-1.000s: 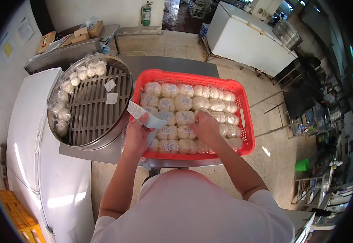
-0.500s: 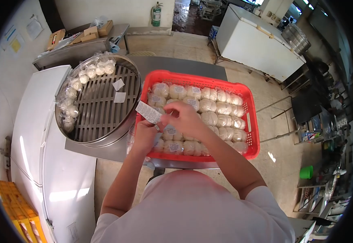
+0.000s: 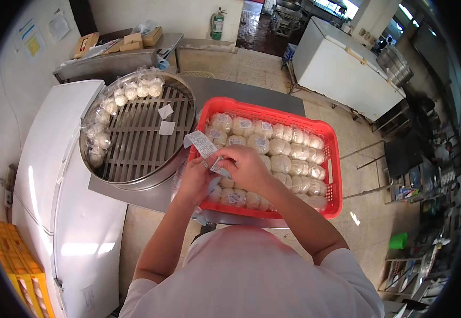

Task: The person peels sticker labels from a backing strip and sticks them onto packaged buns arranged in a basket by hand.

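Observation:
My left hand (image 3: 193,181) is closed on a strip of printed labels (image 3: 200,143), which curls up above the fingers. My right hand (image 3: 247,168) pinches a printed label (image 3: 219,167) close beside the left fingers, and I cannot tell whether it is fully off the strip. Both hands are over the left side of a red plastic crate (image 3: 272,111). Rows of plastic-wrapped white buns (image 3: 280,163) fill the crate, several with printed labels on top. The forearms and hands hide some of the buns.
Left of the crate, a round metal steamer tray (image 3: 135,151) holds wrapped buns (image 3: 102,140) along its rim and two paper pieces (image 3: 167,128). Both stand on a metal table (image 3: 241,90). A white chest freezer (image 3: 336,69) stands at the back right, a white fridge (image 3: 45,175) lies left.
The right hand has drawn down closer to the left, and a label now shows in its fingers. The strip's free end curls more to the left. The camera view has shifted slightly.

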Motion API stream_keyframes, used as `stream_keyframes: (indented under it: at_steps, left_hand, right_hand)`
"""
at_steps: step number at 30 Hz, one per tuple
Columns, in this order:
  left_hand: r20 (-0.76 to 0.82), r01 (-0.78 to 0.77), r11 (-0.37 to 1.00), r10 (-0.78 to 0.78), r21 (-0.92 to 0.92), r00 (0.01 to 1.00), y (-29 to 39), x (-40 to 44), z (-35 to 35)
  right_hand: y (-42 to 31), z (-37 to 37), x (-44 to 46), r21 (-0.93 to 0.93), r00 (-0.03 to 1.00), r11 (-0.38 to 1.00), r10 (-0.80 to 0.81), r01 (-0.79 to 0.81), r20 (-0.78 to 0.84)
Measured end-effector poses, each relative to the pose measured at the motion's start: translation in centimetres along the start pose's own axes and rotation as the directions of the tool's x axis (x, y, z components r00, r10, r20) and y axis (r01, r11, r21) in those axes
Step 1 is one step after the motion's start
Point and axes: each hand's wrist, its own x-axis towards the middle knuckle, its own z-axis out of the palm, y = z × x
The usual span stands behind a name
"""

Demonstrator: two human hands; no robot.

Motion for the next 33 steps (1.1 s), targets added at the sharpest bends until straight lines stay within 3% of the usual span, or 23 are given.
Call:
stream_keyframes:
  at_steps: [8,11,14,17,20,23,31,33]
  left_hand:
    - [0.001,0.008,1.000,-0.008,-0.027,1.000,0.3,-0.1,0.6]
    - [-0.082,0.018,0.998,-0.023,-0.059,0.996,0.5,-0.2,1.5]
    - [-0.053,0.048,0.999,-0.049,-0.012,0.997,0.1,-0.1,1.0]
    - [0.019,0.075,0.997,-0.076,0.033,0.997,0.4,-0.3,1.0]
    - [0.076,0.082,0.996,-0.083,0.026,0.994,0.0,-0.3,0.4]
    - [0.070,0.100,0.995,-0.100,-0.001,0.992,-0.3,0.0,-0.2]
    - [0.009,0.164,0.985,-0.165,0.052,0.986,-0.2,0.1,0.2]
    - [-0.005,0.143,0.989,-0.143,-0.036,0.990,-0.3,0.4,0.2]
  right_hand:
    - [-0.5,-0.2,-1.5,-0.154,0.985,0.974,-0.171,0.165,-0.023]
    - [-3.5,-1.9,-2.1,0.031,0.994,0.995,-0.090,0.092,-0.063]
    - [-2.7,-3.5,-2.6,0.024,0.992,0.995,0.101,-0.099,-0.071]
    - [-2.4,-2.6,-2.0,-0.183,0.998,0.983,-0.033,0.023,-0.050]
    - [-1.7,-0.7,-2.2,-0.245,1.000,0.969,0.003,0.003,0.023]
    - [-1.2,-0.3,-2.3,-0.304,0.997,0.949,-0.076,0.079,0.020]
    - [-1.8,0.0,-3.8,-0.319,0.991,0.940,-0.135,0.122,-0.018]
    - [-3.1,-0.7,-3.9,-0.228,0.989,0.967,-0.131,0.114,-0.062]
